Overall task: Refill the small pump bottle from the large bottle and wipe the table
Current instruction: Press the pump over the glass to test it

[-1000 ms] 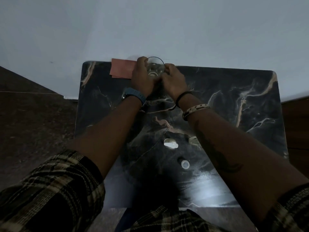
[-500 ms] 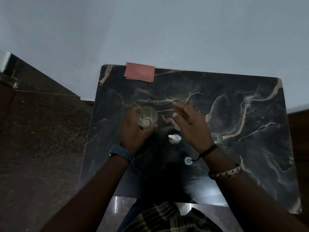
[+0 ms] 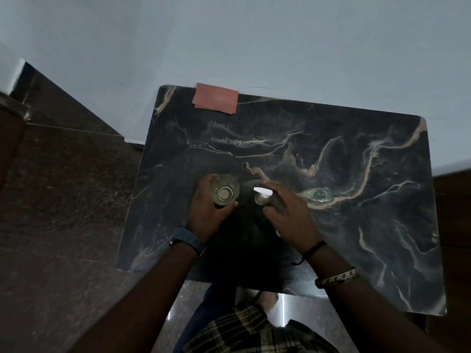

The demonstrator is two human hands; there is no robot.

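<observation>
Marble-patterned black table (image 3: 356,238) stands against a pale wall (image 3: 254,34), seen from above in dim light. A folded salmon-pink cloth (image 3: 215,98) lies at its far edge, near the far-left corner. At mid-table, toward the left edge, the left hand (image 3: 204,212) wraps around an upright clear large bottle (image 3: 225,191). Just beside it, the right hand (image 3: 290,212) grips a white pump head (image 3: 262,193). A small clear bottle (image 3: 317,194) lies on its side just right of that hand.
</observation>
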